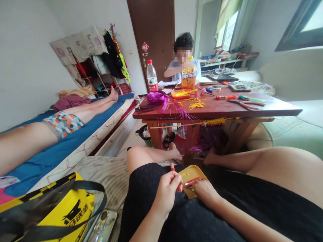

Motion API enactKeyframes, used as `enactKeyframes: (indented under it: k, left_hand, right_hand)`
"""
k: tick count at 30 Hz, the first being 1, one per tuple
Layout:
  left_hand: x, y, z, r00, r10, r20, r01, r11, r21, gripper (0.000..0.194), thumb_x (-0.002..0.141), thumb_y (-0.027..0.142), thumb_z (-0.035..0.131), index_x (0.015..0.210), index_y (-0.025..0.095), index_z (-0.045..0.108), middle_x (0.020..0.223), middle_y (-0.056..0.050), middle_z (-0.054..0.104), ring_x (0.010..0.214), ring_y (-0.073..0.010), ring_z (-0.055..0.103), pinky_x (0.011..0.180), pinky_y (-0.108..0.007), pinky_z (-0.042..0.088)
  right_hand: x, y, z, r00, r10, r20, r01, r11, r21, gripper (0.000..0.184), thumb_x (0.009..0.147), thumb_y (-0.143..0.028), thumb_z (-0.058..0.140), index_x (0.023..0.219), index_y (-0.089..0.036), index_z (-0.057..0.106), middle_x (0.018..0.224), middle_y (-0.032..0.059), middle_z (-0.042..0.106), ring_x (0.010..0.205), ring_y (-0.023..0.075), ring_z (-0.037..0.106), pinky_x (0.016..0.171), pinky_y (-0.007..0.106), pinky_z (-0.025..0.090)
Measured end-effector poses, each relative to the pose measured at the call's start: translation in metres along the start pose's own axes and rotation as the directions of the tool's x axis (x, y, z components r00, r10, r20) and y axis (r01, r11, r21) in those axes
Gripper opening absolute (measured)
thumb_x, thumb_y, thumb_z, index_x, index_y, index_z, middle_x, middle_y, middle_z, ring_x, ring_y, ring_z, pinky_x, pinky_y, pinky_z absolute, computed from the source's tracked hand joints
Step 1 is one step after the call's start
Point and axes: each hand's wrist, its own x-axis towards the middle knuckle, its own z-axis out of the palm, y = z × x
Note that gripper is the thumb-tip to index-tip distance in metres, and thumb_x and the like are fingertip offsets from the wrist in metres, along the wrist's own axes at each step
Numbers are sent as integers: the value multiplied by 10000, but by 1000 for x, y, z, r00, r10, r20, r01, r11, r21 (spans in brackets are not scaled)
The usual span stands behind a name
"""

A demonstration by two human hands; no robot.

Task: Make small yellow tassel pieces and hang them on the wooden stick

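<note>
My left hand [168, 188] is closed in a pinch above my lap. A short rod [172, 166] with a tan tip and a red band sticks up from its fingers; its lower part is hidden. Just to the right, my right hand [205, 192] has its fingers curled over a red pen-like tool [191, 182] at the yellow tray [194, 170]. The tray rests on my lap, over black cloth. Inside it lies a small yellow and red strand [185, 174]. Something yellow-green shows partly under my right fingers, too small to name.
Ahead stands a wooden table [161, 113] bearing purple fibres [158, 98], yellow strands [197, 105], pliers [243, 104], a water bottle [151, 75] and a tea bottle [188, 77]. A person [183, 43] sits behind it. Another person's legs [88, 111] lie on the bed. A yellow bag [68, 215] is at left.
</note>
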Motion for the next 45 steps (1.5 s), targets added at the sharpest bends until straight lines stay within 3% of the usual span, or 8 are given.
enactKeyframes:
  k: [8, 16, 18, 20, 22, 32, 40, 45]
  left_hand:
    - [-4, 0, 4, 1000, 11, -27, -13, 997, -71, 301, 737, 408, 542, 579, 162, 469, 502, 33, 453, 496, -95, 382, 543, -214, 320]
    - [-16, 0, 11, 992, 125, 30, -125, 992, -11, 289, 803, 380, 506, 618, 158, 494, 548, 17, 481, 544, -105, 425, 571, -209, 351]
    - [-19, 2, 14, 989, 137, 62, -140, 989, 45, 292, 813, 381, 496, 622, 159, 499, 560, 12, 494, 558, -109, 441, 583, -211, 358]
    - [-21, 5, 16, 986, 147, 80, -155, 982, 103, 295, 816, 383, 491, 623, 160, 505, 569, 8, 504, 573, -116, 458, 593, -216, 362]
    - [-23, 8, 17, 985, 149, 82, -160, 976, 149, 307, 813, 386, 492, 609, 158, 513, 571, 4, 508, 582, -123, 465, 598, -223, 362]
    - [-22, 8, 21, 987, -117, 114, 132, 982, -133, 250, 700, 365, 608, 673, 117, 620, 582, -15, 570, 569, -114, 478, 584, -216, 356]
    - [-23, 6, 25, 996, -74, 49, 80, 989, -125, 126, 656, 195, 506, 544, 138, 518, 470, 24, 472, 477, -86, 385, 519, -213, 305]
    - [-26, 6, 21, 999, -52, 14, 53, 992, -112, 115, 661, 189, 487, 563, 141, 524, 485, 20, 482, 479, -87, 391, 510, -209, 306]
  right_hand:
    - [-1, -8, -1, 998, 62, -30, -63, 996, -56, 193, 862, -249, 514, 1002, -129, 571, 996, 64, 607, 865, 178, 593, 754, 374, 485]
    - [-64, 19, -81, 974, 136, -179, -76, 947, 311, 245, 871, -157, 319, 887, -155, 563, 770, 46, 627, 693, 152, 583, 602, 234, 422]
    - [-72, 4, -91, 979, 149, -142, 35, 559, 829, 281, 864, -378, 381, 954, -174, 553, 650, -6, 586, 504, 111, 500, 441, 194, 334]
    - [-74, -14, -91, 984, 139, -111, 80, 212, 974, 344, 753, -490, 532, 851, -163, 572, 545, -44, 517, 404, 66, 376, 388, 175, 248]
    - [-73, -26, -87, 976, 150, -157, 140, 121, 983, 336, 710, -490, 587, 714, -155, 567, 517, -45, 499, 404, 62, 373, 401, 178, 287]
    - [-73, -29, -65, 692, -81, -718, 470, 804, 363, 247, 816, -133, 381, 883, -193, 612, 766, 55, 634, 639, 145, 611, 586, 225, 495]
    - [-72, -35, -73, 662, -2, -749, 433, 817, 380, 202, 862, -186, 383, 771, -182, 563, 696, 39, 591, 583, 132, 588, 534, 204, 479]
    - [-75, -35, -78, 801, 124, -586, 313, 748, 585, 171, 859, -305, 423, 825, -194, 549, 709, 24, 604, 618, 149, 597, 569, 225, 489]
